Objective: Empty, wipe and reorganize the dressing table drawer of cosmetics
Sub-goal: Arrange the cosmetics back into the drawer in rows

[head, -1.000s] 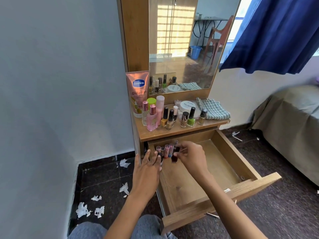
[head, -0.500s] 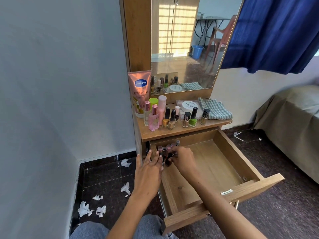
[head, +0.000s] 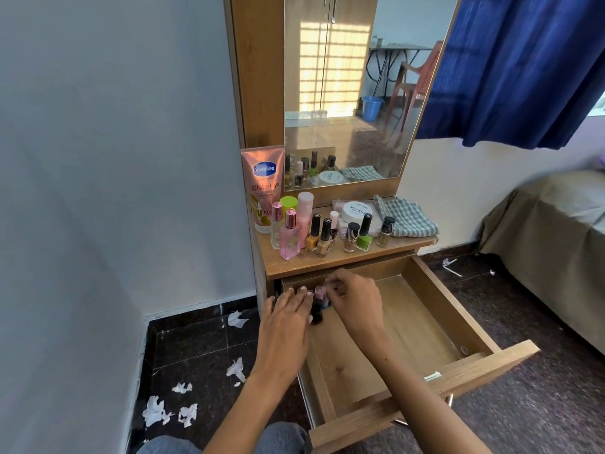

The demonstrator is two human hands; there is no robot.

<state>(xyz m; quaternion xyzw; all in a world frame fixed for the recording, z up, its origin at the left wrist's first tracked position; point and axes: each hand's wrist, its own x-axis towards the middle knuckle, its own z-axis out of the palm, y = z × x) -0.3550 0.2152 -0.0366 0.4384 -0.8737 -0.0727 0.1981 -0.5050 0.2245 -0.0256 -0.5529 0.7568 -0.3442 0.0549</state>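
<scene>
In the drawer's [head: 435,299] far-left corner, small bottles [head: 319,298] stand upright between both hands. Right hand [head: 355,301] nearer, grip pinching one top; left hand [head: 288,317] fingers straight, bracing the row's left side.

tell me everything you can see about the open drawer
The drawer is light brown wood-grain board, pulled far out from under the dressing table top. It is a shallow open box with a thicker front panel nearest the camera and a small white label on that panel's inner edge. Most of its floor is bare. A few small cosmetic bottles stand in its back left corner, where the left hand rests flat beside them and the right hand fingers them.
</scene>
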